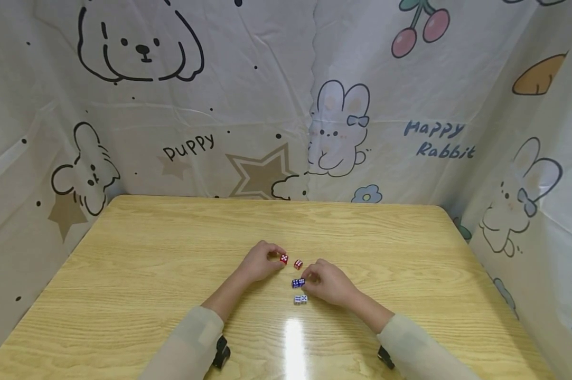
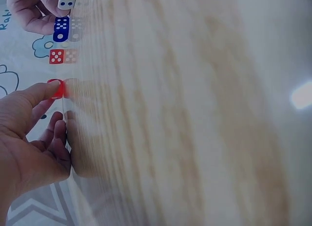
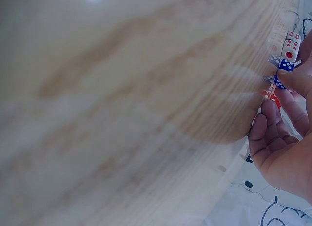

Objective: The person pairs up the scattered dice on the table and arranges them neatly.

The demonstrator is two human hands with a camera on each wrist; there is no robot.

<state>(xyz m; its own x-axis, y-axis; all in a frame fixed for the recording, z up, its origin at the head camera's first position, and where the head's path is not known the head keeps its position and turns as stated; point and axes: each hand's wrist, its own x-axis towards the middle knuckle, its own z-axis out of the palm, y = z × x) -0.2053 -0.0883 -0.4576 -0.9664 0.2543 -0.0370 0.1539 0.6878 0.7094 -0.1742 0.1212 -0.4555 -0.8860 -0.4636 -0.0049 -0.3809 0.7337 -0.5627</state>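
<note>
My left hand (image 1: 262, 262) pinches a red die (image 1: 284, 259) between thumb and fingers on the wooden table; the left wrist view shows the thumb on this red die (image 2: 58, 91). A second red die (image 1: 298, 265) sits a small gap to its right, untouched. With thumb and finger my right hand (image 1: 330, 283) pinches the right-hand blue die (image 1: 302, 282), partly covered by the thumb in the right wrist view. The left-hand blue die (image 1: 294, 284) stands beside it, seemingly touching. Nearer to me, two white dice (image 1: 300, 300) lie side by side.
The light wooden table (image 1: 171, 232) has a glossy surface with a bright reflection near its front. A patterned cloth curtain (image 1: 247, 105) hangs behind the table and on both sides. Dark wrist straps (image 1: 222, 352) show under the sleeves.
</note>
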